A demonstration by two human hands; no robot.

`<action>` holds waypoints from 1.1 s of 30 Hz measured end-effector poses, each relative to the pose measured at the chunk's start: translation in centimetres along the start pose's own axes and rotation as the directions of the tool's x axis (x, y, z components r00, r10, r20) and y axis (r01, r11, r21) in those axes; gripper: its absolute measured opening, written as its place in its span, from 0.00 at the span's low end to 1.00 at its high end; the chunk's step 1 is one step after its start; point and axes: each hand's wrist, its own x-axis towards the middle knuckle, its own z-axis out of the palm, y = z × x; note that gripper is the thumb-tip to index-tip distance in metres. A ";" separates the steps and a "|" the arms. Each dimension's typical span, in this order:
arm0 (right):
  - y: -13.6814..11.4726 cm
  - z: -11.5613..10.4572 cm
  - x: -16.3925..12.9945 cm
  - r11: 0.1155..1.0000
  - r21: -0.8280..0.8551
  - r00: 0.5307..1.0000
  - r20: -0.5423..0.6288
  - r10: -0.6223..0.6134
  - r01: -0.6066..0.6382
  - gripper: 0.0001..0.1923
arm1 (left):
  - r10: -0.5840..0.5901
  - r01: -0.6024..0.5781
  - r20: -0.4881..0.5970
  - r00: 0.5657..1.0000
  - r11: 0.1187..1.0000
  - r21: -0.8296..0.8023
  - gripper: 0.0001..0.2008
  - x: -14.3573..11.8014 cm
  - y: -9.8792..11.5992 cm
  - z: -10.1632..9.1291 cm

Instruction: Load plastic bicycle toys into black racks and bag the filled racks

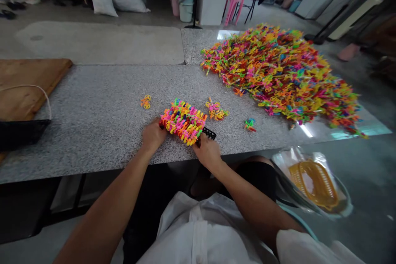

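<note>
A black grid rack (210, 133) packed with small bright plastic pieces (183, 121) lies near the front edge of the speckled stone table (99, 107). My left hand (152, 135) grips the rack's left end. My right hand (206, 151) holds its near right corner, where the bare black grid shows. Loose little clusters of the same pieces lie close by: an orange-yellow one (145, 101) to the left, a pink-yellow one (216, 110) just behind, and a green-red one (250, 124) to the right.
A big heap of multicoloured plastic pieces (284, 70) covers the table's right side. A wooden board (27, 84) and a dark tray (21, 132) with a white cord sit at the left. A yellow basket in a clear bag (314, 183) rests low on my right.
</note>
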 end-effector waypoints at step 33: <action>12.8 -11.7 6.6 0.999 -0.040 0.990 0.143 0.019 -0.014 0.15 | 0.009 -0.009 0.002 1.000 0.995 0.103 0.17 0.8 -0.7 -0.3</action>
